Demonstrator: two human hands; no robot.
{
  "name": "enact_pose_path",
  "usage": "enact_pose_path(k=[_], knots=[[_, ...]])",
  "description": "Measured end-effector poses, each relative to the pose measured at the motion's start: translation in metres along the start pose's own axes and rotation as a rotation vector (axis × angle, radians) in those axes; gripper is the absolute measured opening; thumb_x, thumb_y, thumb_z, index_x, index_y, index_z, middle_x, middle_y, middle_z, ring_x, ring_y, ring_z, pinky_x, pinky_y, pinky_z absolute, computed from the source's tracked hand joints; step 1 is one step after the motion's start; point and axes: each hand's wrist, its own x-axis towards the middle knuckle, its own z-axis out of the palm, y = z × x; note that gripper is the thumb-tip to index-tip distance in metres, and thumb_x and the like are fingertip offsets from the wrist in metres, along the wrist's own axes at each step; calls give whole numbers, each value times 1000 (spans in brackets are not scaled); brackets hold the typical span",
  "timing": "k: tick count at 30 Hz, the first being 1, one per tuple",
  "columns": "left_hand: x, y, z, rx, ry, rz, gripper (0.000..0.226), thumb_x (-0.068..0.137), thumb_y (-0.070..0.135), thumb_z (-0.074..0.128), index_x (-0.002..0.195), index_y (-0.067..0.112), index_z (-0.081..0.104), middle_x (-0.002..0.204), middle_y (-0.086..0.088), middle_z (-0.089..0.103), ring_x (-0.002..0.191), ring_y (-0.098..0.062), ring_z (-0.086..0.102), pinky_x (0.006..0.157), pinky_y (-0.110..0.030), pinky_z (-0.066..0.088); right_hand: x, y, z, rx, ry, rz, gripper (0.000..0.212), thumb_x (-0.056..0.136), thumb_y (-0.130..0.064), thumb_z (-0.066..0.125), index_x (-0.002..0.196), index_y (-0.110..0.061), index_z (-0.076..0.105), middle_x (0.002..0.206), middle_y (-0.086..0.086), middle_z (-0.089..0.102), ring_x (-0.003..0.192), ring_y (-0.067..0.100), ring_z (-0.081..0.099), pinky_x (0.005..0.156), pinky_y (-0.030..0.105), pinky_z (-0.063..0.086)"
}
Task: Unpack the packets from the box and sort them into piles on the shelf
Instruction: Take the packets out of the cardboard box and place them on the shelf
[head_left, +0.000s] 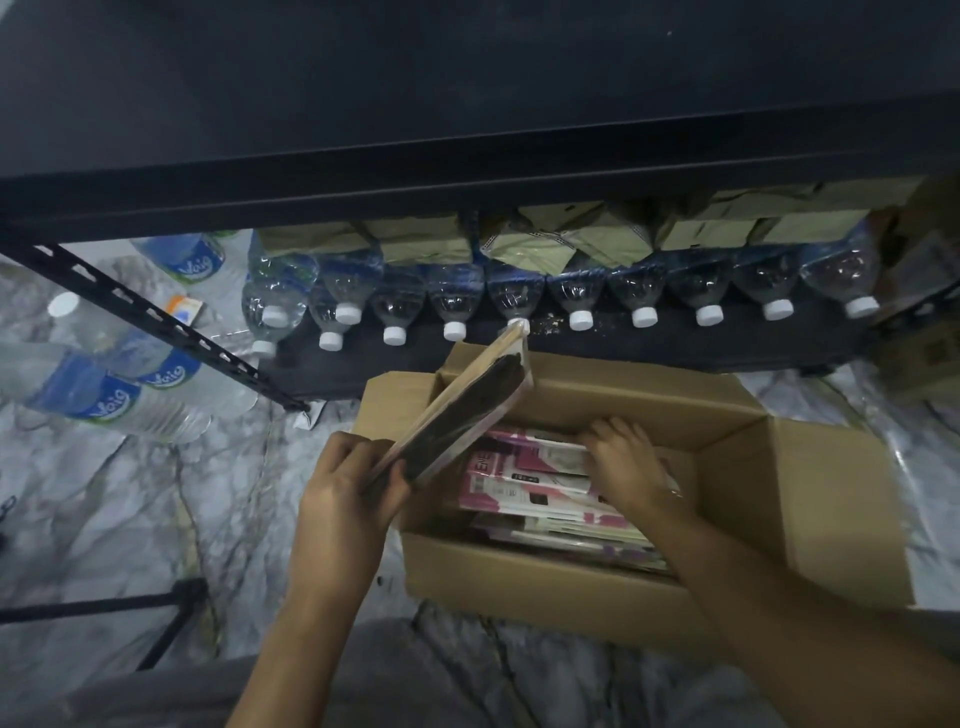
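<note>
Box sits open on marbled floor, flaps out, just in front of black shelf. Left hand is over the box's left edge, thumb and fingers clamped on the near end of a thin stack of held packets. The stack is tilted up and away, dark face to the right, its far corner reaching toward the bottle caps. Right hand is down inside the box, well apart from the left. Its fingers curl over the far end of the pink packets, gripping them, thumb hidden. Pink packets lie flat and layered in the box, white and pink printing upward, with more pale packets under them toward the near wall. The right part of the box interior shows bare cardboard. Lower shelf level holds a row of bottles on their sides, white caps facing out. Tan bags are stacked on top of them. The upper shelf board is dark and fills the top of the view. A slotted brace runs diagonally at left. Beyond it, loose bottles with blue labels lie on the floor. A dim cardboard carton stands at far right.
</note>
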Motion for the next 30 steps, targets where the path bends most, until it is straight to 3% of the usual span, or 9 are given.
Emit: enact_pose_path(k=[6,8,12,15,19,22,25,27,30], knots=[[3,11,-8,-37,54,26,14,82,0,71,90,11,69,87,9,48,86,16,51,71,1,33,-36,6,-26,230,238,39,12,74,-12,67,85,-11,72,85,5,66,87,30,59,73,38,44],[2,17,-16,-48,53,42,13,82,0,71,89,11,70,86,10,48,84,16,52,70,1,34,-50,7,-39,345,272,25,12,75,-12,69,86,-12,73,83,4,65,83,28,60,71,38,47],[-2,29,-45,-129,4,23,25,88,6,67,84,30,62,85,14,51,81,10,54,66,-2,36,-81,1,-76,651,242,33,19,77,-14,71,95,-18,73,85,-5,64,79,15,61,70,34,51],[-14,36,-74,-274,8,-68,32,92,9,63,83,39,57,79,3,62,76,3,60,60,-7,40,-112,-12,-108,836,217,33,27,75,-7,72,86,-32,72,77,-12,61,67,2,60,60,20,49],[-29,56,-111,-595,53,-156,14,93,18,59,89,31,62,83,-7,71,75,-24,68,68,-42,56,-143,-37,-164,1024,331,49,36,78,-6,74,80,-41,66,82,-11,69,73,3,64,63,20,49],[-31,80,-136,-716,203,-154,4,85,31,61,88,30,62,80,-11,68,71,-22,65,65,-34,54,-151,-59,-217,1181,396,29,27,82,-11,71,87,-38,68,86,-20,71,78,0,66,67,21,55],[-25,99,-160,-794,316,-168,16,81,37,65,94,28,61,90,-11,67,82,-32,65,75,-45,53,-150,-81,-268,1287,442,-43,21,84,-17,68,90,-38,66,87,-23,71,77,-3,67,58,16,54],[-17,107,-174,-868,358,-187,28,78,41,68,100,26,60,95,-5,70,89,-28,69,81,-45,56,-142,-95,-295,1327,454,-74,18,84,-20,67,89,-38,65,85,-30,69,75,-9,66,53,8,49],[5,114,-191,-966,398,-218,37,75,43,73,105,28,56,94,-5,74,87,-30,71,80,-53,58,-122,-113,-330,1349,473,-94,17,84,-19,69,96,-30,67,86,-23,71,78,-6,66,56,10,50]])
